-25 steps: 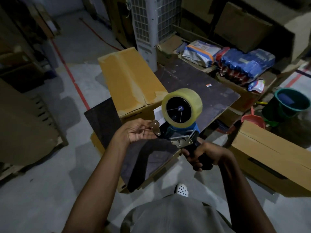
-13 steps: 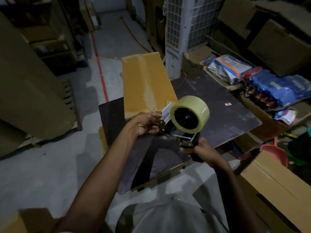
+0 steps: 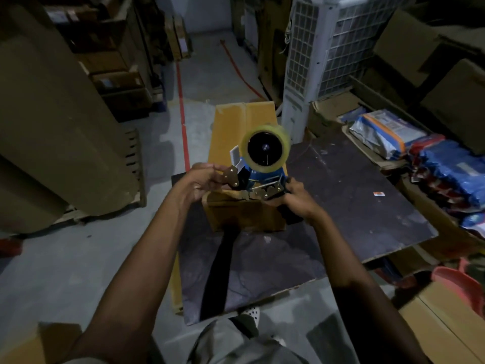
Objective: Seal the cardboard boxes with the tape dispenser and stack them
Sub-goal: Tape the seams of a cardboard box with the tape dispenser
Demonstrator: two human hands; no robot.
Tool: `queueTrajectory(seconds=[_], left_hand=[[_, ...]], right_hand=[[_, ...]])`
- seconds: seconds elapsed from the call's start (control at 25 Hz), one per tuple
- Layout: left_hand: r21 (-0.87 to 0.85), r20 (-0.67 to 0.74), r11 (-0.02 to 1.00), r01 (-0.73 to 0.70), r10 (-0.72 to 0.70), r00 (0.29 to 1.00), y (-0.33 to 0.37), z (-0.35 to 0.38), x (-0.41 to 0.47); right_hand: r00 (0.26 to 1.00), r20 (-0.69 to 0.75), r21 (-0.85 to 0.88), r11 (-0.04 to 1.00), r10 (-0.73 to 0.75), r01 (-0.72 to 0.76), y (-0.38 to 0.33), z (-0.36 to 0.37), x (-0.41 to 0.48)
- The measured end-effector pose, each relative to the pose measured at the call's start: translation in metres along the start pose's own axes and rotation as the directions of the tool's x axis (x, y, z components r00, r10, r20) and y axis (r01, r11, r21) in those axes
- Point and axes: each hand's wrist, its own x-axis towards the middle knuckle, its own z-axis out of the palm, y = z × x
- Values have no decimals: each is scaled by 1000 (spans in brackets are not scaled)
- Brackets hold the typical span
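A cardboard box (image 3: pixel 236 122) lies along the board's (image 3: pixel 354 206) left side, its far end past the board's far edge. The tape dispenser (image 3: pixel 265 164) is over the box's near end, with the left hand (image 3: pixel 199 182) holding its left side and the right hand (image 3: pixel 299 198) its right. A cooler (image 3: pixel 322 48) stands behind the board, and packets (image 3: pixel 388 135) lie beyond its right edge.

free: dark board (image 3: pixel 354 206) right of cardboard box (image 3: pixel 228 127) | blocked: cooler (image 3: pixel 309 61) behind, packets (image 3: pixel 443 172) at right edge
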Motion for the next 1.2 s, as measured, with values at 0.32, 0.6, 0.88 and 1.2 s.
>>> queueTrajectory(seconds=[0.32, 0.6, 0.88, 1.2], left_hand=[[146, -84, 984, -102, 115, 990, 10, -10, 45], [2, -73, 999, -38, 38, 997, -15, -11, 47], [47, -114, 995, 83, -78, 990, -72, 17, -44], [44, 70, 981, 188, -191, 979, -50, 37, -111]], right_hand=[[998, -10, -33, 998, 60, -60, 15, 10, 72], [986, -11, -3, 986, 164, -164, 19, 24, 63], [986, 54, -71, 986, 157, -153, 39, 21, -56], [986, -140, 41, 995, 92, -87, 16, 11, -161]])
